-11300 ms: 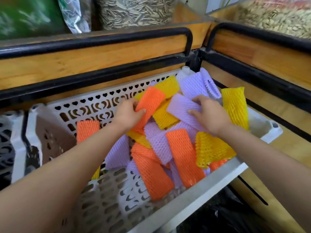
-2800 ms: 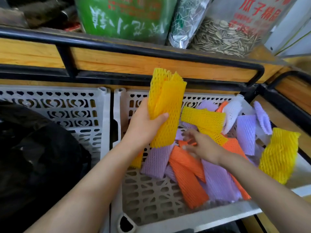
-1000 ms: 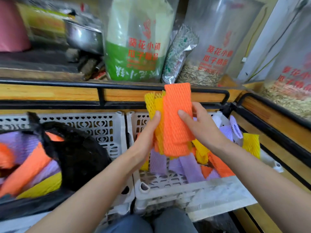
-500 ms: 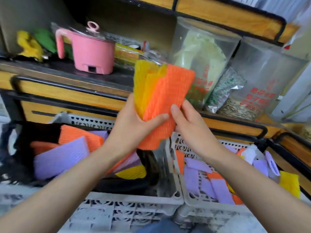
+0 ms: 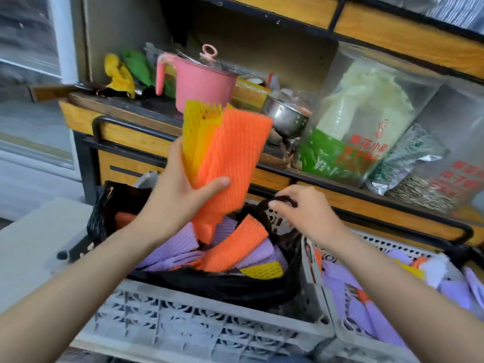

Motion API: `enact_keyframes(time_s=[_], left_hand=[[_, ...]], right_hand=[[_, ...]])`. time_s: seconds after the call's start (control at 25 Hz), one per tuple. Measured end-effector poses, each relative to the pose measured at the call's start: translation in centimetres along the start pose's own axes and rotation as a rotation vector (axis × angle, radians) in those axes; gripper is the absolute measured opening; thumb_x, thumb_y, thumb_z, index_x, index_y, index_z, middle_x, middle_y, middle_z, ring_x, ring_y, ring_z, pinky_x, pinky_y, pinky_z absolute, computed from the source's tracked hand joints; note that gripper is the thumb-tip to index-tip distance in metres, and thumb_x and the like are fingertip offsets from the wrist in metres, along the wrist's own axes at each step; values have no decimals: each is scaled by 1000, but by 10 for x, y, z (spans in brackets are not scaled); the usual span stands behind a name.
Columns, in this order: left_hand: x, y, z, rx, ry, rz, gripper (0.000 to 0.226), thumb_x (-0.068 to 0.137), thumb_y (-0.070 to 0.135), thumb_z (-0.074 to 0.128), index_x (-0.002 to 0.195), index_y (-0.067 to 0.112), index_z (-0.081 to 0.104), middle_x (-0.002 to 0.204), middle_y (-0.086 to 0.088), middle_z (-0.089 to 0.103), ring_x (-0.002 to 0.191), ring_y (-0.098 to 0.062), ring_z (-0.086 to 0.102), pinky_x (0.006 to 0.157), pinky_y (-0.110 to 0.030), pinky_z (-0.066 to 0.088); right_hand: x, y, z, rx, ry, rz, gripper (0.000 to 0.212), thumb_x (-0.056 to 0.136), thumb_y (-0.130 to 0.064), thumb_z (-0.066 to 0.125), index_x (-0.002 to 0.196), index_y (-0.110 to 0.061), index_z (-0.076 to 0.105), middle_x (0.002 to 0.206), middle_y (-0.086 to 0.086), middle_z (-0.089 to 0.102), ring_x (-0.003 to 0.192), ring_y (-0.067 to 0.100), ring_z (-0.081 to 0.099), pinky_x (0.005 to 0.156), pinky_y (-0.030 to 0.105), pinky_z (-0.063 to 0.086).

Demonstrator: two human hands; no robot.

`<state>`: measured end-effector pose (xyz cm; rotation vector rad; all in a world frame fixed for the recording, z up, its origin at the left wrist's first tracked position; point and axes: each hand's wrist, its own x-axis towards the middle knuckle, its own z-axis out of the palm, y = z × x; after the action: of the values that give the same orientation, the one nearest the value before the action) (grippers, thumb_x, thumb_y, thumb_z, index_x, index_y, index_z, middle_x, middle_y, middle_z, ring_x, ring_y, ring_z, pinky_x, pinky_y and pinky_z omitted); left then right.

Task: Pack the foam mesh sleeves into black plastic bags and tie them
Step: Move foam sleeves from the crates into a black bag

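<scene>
Above black bag (image 5: 225,284) — sleeve stack (image 5: 230,163) in left hand (image 5: 180,195).

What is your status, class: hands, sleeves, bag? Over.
Left hand grips orange-and-yellow sleeve bundle above black bag. Right hand pinches bag handle. Bag part-filled, untied; nothing blocks its mouth.

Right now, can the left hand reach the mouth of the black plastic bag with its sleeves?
Probably yes. The left hand holds its orange and yellow foam sleeves just above the black plastic bag, whose mouth gapes open. The right hand pinches the bag's handle aside; nothing lies between.
</scene>
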<state>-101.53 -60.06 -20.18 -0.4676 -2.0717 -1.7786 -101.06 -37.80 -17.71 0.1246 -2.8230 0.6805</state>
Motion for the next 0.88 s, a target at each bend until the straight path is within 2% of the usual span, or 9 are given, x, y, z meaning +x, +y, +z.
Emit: enact_keyframes(time_s=[0.12,0.24,0.32,0.4,0.56,0.68,0.76,0.8,0.88], left_hand=[[-19,-16,23,233,-206,58,77,72,64,63,130,32,24,123,5,47,113,-13,48,95,-32,40],[-23,-38,44,721,-462,201,73,84,62,50,141,24,25,127,0,45,119,-20,42,99,-32,30],[-25,-48,54,940,-642,174,61,93,54,43,141,20,25,130,-5,45,122,-25,41,99,-34,29],[-24,-53,64,1096,-651,101,59,96,52,35,142,17,23,132,-8,43,125,-27,39,100,-36,29],[-11,-51,86,1015,-343,53,65,96,48,38,148,19,13,133,-6,35,125,-24,34,99,-35,29],[-12,-59,100,1095,-485,179,68,98,44,35,151,19,0,137,-7,33,124,-25,35,98,-34,29],[-16,-71,106,1085,-642,90,67,101,43,27,151,16,-8,143,-8,34,126,-27,35,101,-36,29],[-18,-76,106,1034,-678,40,66,101,43,25,151,14,-8,145,-9,34,128,-27,36,104,-37,28],[-20,-77,104,928,-625,18,62,100,44,25,149,9,8,143,-9,38,128,-24,38,105,-37,29]], right_hand=[[12,16,-27,6,25,112,30,91,-25,60,64,-11,67,58,0,68,43,1,57,46,10,43],[14,22,-43,207,115,231,29,95,-25,53,71,-12,64,62,1,66,49,7,61,47,23,52],[10,22,-48,285,155,206,29,97,-25,48,77,-9,63,69,5,65,57,15,64,51,28,53],[3,19,-50,308,171,159,30,98,-24,47,74,-12,60,74,5,66,59,17,65,49,27,52],[-8,10,-50,376,169,74,25,98,-24,45,79,-15,58,70,0,64,55,13,65,45,23,50],[-13,7,-49,430,146,47,22,98,-24,46,82,-14,58,71,0,63,58,16,67,49,27,55],[-16,10,-47,421,149,47,21,98,-23,47,86,-10,58,71,1,63,56,13,66,49,26,55],[-17,13,-46,406,161,56,21,98,-22,47,87,-9,58,71,1,64,55,10,66,49,24,55],[-18,20,-45,383,171,92,19,97,-22,48,90,-8,59,72,0,64,53,7,63,49,23,55]])
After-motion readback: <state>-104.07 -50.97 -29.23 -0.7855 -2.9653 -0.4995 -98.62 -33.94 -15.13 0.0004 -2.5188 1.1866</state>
